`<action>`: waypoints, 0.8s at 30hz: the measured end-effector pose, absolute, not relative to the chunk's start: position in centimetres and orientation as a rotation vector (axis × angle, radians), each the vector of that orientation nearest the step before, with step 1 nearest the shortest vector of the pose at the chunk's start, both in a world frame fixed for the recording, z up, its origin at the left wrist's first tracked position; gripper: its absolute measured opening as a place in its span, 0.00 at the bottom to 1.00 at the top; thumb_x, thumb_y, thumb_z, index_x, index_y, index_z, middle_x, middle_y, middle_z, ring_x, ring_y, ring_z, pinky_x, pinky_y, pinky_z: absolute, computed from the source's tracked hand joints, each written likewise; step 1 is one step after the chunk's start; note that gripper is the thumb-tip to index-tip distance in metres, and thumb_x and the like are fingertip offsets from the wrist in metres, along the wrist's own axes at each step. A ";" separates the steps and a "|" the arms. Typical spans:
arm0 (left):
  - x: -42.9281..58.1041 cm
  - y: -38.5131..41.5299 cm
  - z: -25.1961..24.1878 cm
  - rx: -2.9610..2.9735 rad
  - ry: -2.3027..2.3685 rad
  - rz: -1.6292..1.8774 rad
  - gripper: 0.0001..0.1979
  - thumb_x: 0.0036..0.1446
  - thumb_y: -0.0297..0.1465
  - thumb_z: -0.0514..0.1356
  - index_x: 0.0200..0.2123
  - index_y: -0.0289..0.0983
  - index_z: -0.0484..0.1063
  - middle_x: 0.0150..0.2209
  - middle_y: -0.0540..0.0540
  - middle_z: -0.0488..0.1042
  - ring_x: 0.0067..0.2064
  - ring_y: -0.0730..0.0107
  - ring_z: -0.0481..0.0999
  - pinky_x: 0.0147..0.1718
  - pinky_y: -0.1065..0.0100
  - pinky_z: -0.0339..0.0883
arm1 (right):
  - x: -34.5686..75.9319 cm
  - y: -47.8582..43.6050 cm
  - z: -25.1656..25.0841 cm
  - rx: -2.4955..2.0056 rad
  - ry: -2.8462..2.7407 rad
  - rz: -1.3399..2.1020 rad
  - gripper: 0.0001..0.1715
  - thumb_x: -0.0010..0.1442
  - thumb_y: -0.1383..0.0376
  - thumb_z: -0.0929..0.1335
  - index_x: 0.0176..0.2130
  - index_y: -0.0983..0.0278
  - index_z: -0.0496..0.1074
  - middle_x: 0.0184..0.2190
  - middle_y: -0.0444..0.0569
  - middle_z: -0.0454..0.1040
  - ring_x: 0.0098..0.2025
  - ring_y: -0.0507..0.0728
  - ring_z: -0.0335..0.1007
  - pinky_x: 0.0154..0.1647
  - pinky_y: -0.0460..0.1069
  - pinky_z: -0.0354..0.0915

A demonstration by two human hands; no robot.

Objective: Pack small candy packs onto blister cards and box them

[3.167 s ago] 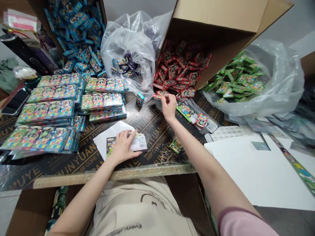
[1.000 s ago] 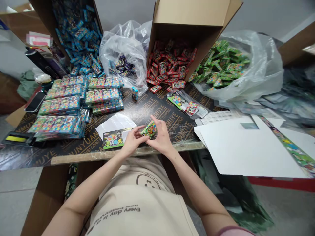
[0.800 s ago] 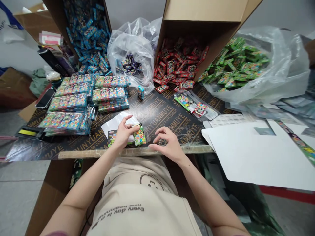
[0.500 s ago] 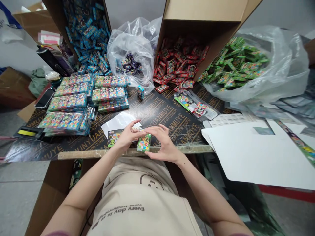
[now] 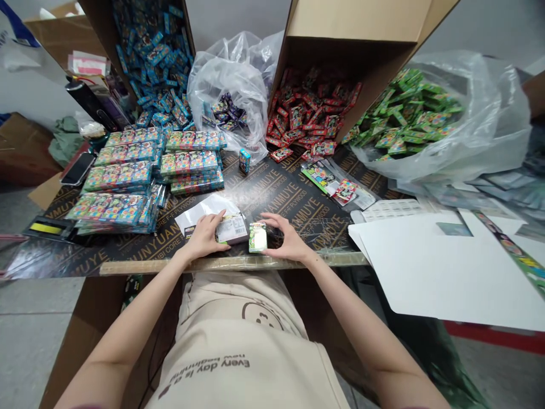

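Observation:
My left hand grips the left side of a flat printed box, thumb at its near edge and fingers at the far one. Its pale printed face is up, and it lies near the table's front edge. Just right of it, my right hand holds a small green box between thumb and fingers, with a pale patch showing on top. A narrow gap separates the two boxes. A white sheet lies partly under the left hand and the flat box.
Stacks of wrapped packs stand at the left. One blue box stands mid-table. Behind are a carton of red packs and a bag of green packs. White card sheets lie at the right.
The green box has turned to show its pale patch and moved slightly right. My left hand has moved left off it onto the flat box, whose pale face is now up.

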State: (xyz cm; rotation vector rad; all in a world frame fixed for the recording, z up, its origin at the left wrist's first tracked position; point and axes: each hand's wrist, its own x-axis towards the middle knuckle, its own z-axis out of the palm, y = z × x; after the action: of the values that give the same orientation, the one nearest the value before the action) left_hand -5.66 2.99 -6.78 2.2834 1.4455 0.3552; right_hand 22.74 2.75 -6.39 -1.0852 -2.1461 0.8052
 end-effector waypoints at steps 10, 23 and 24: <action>-6.3 3.3 -3.8 2.215 1.281 0.517 0.58 0.38 0.37 0.72 0.69 0.39 0.46 0.55 0.36 0.68 0.57 0.46 0.67 0.57 0.49 0.58 | 22.6 3.7 -3.7 -1.030 -2.204 0.525 0.48 0.48 0.54 0.74 0.62 0.59 0.56 0.57 0.56 0.70 0.58 0.65 0.68 0.67 0.65 0.40; -0.3 3.8 -1.8 1.403 1.380 1.394 0.32 0.45 0.45 0.69 0.52 0.37 0.71 0.42 0.44 0.71 0.45 0.60 0.71 0.46 0.62 0.67 | 15.9 5.0 0.3 -1.006 -1.177 1.113 0.45 0.62 0.44 0.62 0.69 0.51 0.39 0.56 0.53 0.71 0.54 0.60 0.72 0.49 0.55 0.71; 0.4 3.7 -2.1 1.263 1.322 1.420 0.26 0.48 0.46 0.66 0.47 0.36 0.74 0.40 0.44 0.73 0.43 0.62 0.72 0.44 0.64 0.67 | 15.3 5.3 0.6 -1.003 -1.066 1.168 0.43 0.62 0.44 0.62 0.67 0.53 0.44 0.51 0.52 0.74 0.50 0.59 0.75 0.45 0.54 0.72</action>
State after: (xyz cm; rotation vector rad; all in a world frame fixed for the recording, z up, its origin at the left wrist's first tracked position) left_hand 0.40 3.71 -2.06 1.2631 1.3220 1.4202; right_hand 15.27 5.31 0.58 -1.0034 -1.0663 1.1682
